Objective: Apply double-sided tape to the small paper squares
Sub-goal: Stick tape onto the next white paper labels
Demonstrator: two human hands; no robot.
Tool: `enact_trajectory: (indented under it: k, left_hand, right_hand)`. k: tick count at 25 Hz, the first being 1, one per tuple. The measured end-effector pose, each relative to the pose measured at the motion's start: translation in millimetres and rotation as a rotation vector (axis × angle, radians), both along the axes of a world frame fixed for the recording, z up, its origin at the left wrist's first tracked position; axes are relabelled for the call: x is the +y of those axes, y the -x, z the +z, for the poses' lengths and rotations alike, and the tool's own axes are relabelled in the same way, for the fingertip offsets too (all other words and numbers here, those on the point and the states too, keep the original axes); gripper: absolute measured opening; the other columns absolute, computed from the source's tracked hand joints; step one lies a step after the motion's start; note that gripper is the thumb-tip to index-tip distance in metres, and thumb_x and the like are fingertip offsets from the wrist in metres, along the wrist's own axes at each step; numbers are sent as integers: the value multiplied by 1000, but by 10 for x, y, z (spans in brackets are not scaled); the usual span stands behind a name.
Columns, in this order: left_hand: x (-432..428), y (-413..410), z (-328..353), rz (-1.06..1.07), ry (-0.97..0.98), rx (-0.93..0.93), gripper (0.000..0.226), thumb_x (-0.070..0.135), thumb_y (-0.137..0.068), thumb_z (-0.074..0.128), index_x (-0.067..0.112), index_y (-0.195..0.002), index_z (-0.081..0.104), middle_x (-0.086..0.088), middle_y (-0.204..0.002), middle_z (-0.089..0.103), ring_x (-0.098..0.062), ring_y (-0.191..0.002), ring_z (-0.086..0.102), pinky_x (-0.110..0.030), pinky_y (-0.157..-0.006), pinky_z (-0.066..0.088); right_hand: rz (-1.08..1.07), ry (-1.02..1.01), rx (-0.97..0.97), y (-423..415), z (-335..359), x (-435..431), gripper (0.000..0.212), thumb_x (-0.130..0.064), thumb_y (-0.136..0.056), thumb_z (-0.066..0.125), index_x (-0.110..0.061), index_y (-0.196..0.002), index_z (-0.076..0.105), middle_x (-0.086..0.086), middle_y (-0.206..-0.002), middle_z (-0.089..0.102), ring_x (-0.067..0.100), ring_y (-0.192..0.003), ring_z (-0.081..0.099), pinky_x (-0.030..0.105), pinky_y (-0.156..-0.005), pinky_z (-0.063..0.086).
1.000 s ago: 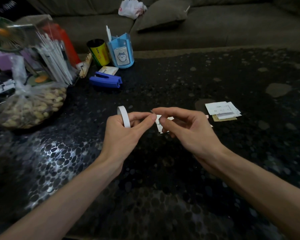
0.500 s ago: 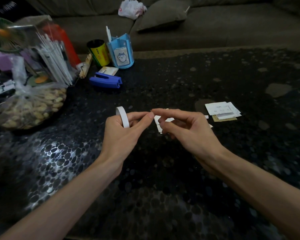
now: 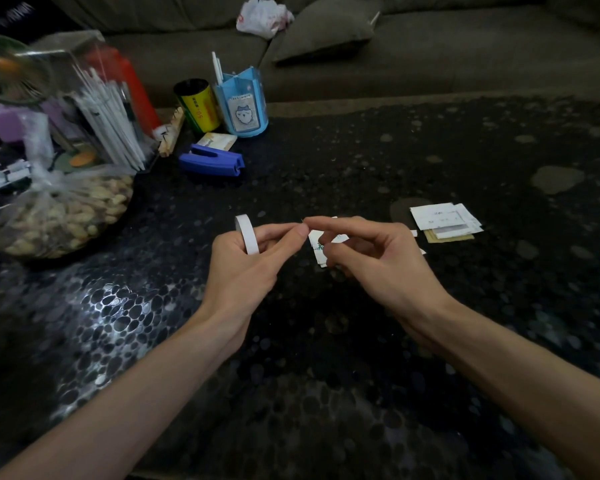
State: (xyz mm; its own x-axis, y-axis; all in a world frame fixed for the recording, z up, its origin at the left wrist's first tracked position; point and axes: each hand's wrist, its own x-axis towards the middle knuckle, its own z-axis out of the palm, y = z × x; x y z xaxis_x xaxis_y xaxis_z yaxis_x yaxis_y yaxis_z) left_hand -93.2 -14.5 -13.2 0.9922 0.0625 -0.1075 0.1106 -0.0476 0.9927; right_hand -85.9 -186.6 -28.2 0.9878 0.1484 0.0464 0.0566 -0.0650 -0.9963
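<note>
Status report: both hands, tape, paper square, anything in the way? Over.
Left hand grips tape roll. Right hand pinches paper square, fingertips meeting left's. Paper stack lies right, apart. Nothing in the way.

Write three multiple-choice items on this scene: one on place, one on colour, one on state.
1. Where does the paper stack lie? A. left of the left hand B. right of the right hand C. between the hands
2. What colour is the stapler? A. red B. blue C. yellow
3. The left hand's grip is A. open, empty B. a bare fist C. round the tape roll
Answers: 1 B, it lies past the right hand; 2 B, its body is blue; 3 C, fingers curl round the white roll.
</note>
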Motion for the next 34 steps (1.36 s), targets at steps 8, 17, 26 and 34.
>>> enact_trajectory:
  k: [8,17,26,34]
  left_hand:
    - [4,-2,-3,4,-10,29,16,21,-94,71,15,-106,80,19,-51,59,5,-46,55,-7,-47,38]
    - [14,-20,-25,36,37,52,16,27,-93,73,19,-104,82,15,-48,53,-5,-45,33,-25,-50,26]
    - [-4,-6,-5,6,6,23,19,26,-93,72,17,-108,80,18,-52,60,1,-46,54,-14,-50,35]
    - [13,-12,-23,10,10,1,14,24,-90,76,19,-102,82,8,-59,61,0,-45,49,-11,-46,36]
  right_hand:
    - [5,96,-59,0,-2,-11,42,0,-96,67,-34,-116,81,-9,-107,71,3,-85,72,20,-78,57]
    - [8,100,-62,-3,7,-21,44,-1,-96,67,-37,-117,80,-11,-105,72,3,-84,71,19,-78,57]
    - [1,97,-60,5,23,-20,43,-2,-96,67,-37,-117,80,-10,-105,72,3,-85,71,18,-78,56]
    - [1,79,-61,23,39,-14,40,0,-96,67,-33,-116,81,-6,-107,72,4,-85,71,17,-77,57]
